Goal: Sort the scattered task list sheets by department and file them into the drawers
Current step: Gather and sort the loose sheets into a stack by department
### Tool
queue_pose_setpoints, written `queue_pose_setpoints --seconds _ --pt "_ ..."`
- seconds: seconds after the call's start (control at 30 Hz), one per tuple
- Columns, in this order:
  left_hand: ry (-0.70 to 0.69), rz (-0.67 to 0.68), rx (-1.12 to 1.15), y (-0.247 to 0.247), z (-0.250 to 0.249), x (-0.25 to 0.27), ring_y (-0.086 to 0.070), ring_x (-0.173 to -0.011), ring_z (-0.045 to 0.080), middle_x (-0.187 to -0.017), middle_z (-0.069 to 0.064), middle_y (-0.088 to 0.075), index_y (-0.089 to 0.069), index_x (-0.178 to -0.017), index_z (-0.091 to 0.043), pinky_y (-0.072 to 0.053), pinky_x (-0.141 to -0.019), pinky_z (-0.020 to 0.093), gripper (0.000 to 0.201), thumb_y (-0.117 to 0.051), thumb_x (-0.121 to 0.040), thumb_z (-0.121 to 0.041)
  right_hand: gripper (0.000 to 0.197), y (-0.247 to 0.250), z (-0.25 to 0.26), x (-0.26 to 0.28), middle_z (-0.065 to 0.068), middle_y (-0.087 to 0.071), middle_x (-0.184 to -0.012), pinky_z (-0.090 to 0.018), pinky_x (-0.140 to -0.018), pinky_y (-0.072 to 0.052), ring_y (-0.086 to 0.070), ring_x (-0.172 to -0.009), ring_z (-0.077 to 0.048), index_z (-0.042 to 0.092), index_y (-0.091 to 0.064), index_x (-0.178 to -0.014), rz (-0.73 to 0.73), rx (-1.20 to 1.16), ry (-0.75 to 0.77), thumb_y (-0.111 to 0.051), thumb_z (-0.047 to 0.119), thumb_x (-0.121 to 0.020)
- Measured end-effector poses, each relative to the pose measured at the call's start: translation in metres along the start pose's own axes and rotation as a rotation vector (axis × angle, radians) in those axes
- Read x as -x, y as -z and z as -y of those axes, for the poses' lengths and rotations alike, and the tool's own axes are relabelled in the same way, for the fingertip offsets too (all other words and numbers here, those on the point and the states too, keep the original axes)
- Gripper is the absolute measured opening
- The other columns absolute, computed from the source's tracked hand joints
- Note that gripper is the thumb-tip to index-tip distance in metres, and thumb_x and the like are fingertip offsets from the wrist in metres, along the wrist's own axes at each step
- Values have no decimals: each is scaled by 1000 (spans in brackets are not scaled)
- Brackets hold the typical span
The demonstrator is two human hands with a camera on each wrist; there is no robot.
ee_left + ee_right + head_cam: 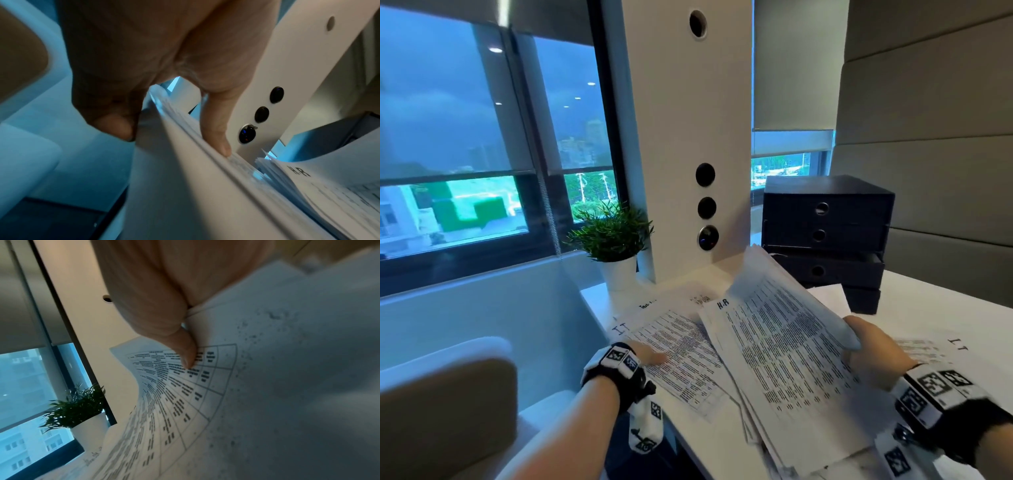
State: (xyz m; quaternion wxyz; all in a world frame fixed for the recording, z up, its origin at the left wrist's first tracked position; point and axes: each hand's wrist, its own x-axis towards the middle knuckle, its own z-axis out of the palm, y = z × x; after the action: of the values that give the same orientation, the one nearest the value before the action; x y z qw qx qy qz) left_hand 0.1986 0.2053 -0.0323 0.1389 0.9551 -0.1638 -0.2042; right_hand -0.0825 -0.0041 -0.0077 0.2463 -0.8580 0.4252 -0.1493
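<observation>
Head view: right hand (876, 346) pinches the H.R stack (784, 342), left hand (647, 354) pinches I.T sheets (681, 346).

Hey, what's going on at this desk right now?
A person is sorting printed task sheets on a white desk. The right hand grips the thick HR stack, tilted up off the desk. The left hand pinches the edge of the IT sheets lying beside it. The black drawers stand at the back of the desk, not yet reached for.
</observation>
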Motion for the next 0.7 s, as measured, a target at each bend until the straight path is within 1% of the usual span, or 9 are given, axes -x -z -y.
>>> queue_pose_setpoints --seconds 0.13,0.2,0.3,0.4,0.47,0.57,0.63,0.67,0.7 --pt "-12 -6 1 3 -5 -19 -54 -118 24 -137 9 -51 -40 -139 -11 -46 -101 34 98 -73 -64 -65 23 -9 0 -13 -8 -63 -101 -32 -76 -48 -59 -89 -24 10 -55 -108 92 78 -36 -56 3 -87" --pt "-24 13 -53 5 -10 -27 -53 -118 27 -138 11 -49 -37 -142 -12 -46 -100 37 112 -71 -55 -73 27 -10 -2 -17 -5 -61 -106 -27 -75 -45 -56 -89 -21 15 -52 -113 147 131 -58 -59 8 -88" --pt "-6 -4 -124 7 -17 -43 -56 -109 26 -125 8 -58 -48 -135 -13 -49 -95 37 120 -68 -38 -83 47 -12 -8 -27 -2 -58 -114 -27 -84 -47 -56 -96 -19 18 -46 -130 226 154 -84 -65 13 -87" --pt "-28 -1 -109 15 -30 -40 -58 -110 23 -124 8 -59 -48 -133 -7 -49 -94 32 90 -71 -67 -64 54 -13 -17 -34 -2 -58 -123 -30 -91 -46 -57 -106 -20 18 -43 -136 269 152 -106 -66 17 -87" --pt "-100 -15 -75 18 -43 -39 -59 -109 22 -123 9 -60 -51 -130 -6 -51 -91 30 67 -70 -79 -47 49 -12 -22 -38 -1 -60 -117 -30 -89 -46 -58 -103 -18 18 -47 -132 293 120 -103 -66 16 -87" --pt "-175 -60 -8 17 -64 -34 -57 -113 26 -128 13 -56 -52 -126 -3 -48 -95 30 44 -57 -93 -33 43 -11 -25 -43 1 -63 -110 -32 -90 -47 -60 -100 -17 19 -51 -127 322 72 -125 -65 14 -87" --pt "-225 -45 52 11 -73 -37 -56 -101 26 -111 13 -60 -55 -105 -4 -46 -86 27 24 -47 -98 -26 41 -11 -25 -43 1 -63 -109 -33 -91 -48 -61 -99 -17 20 -51 -125 324 56 -141 -65 14 -87" --pt "-220 -74 86 10 -73 -39 -56 -101 26 -99 12 -59 -55 -103 -2 -45 -85 27 22 -45 -99 -21 40 -12 -26 -42 1 -63 -109 -34 -91 -48 -61 -99 -17 20 -51 -124 319 52 -143 -65 14 -87" --pt "-191 -113 164 11 -70 -42 -56 -107 29 -99 12 -58 -54 -112 1 -45 -89 29 24 -47 -97 -16 38 -12 -26 -42 1 -63 -108 -34 -91 -48 -61 -99 -17 21 -51 -122 310 48 -143 -65 14 -87"
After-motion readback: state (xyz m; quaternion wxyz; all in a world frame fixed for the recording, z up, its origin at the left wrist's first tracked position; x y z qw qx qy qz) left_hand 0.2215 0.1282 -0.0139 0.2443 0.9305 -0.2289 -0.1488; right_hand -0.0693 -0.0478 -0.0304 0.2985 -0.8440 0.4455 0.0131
